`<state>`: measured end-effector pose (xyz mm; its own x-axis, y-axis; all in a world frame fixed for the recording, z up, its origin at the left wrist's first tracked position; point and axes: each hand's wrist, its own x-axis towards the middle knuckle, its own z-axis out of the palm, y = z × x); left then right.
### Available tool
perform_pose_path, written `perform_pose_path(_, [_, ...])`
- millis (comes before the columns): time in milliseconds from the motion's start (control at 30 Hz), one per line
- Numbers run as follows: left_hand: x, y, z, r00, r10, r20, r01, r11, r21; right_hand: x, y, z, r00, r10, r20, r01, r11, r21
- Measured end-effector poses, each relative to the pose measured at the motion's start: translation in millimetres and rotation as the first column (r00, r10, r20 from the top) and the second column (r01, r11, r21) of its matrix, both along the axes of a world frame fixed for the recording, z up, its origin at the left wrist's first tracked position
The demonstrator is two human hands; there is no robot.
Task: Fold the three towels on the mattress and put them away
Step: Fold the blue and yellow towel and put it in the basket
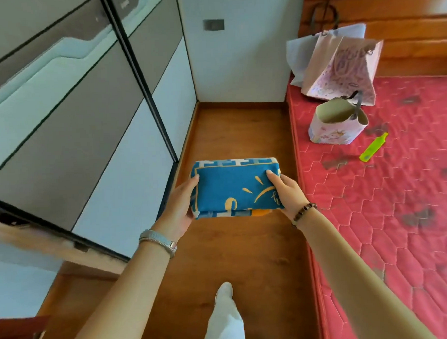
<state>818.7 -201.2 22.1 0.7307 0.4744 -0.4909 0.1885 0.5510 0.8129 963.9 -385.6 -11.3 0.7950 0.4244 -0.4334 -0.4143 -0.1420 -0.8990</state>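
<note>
The left hand (183,204) grips one end of the folded towels (231,187) and the right hand (286,192) grips the other, probably to keep the stack square while carrying. The stack hangs over the floor (246,245), left of the mattress (398,213). Further left, the wardrobe (87,124) doors look closed, blocking stowing. On the mattress stand two bags (341,69) and a green marker (374,147).

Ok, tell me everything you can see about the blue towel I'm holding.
The blue towel is folded into a thick, neat rectangle of soft cloth, with yellow line drawings on top and blue-and-white checks along its edges. A sliver of orange shows under its near edge. It is held level above the wooden floor beside the mattress. The left hand grips its left end, the right hand its right end, thumbs on top.
</note>
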Motion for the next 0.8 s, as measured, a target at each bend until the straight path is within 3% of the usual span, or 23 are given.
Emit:
perform_pose_path(367, [126, 80, 8, 0.966, -0.258, 0.01, 0.258, 0.966, 0.002, 77, 47, 5, 0.971, -0.234, -0.045, 0.236, 0.97, 0.054])
perform_pose_path(800, [239, 71, -15, 0.901, -0.43, -0.056, 0.43, 0.903, -0.009, 147, 20, -9, 0.911, -0.407, -0.071, 0.41, 0.911, 0.037])
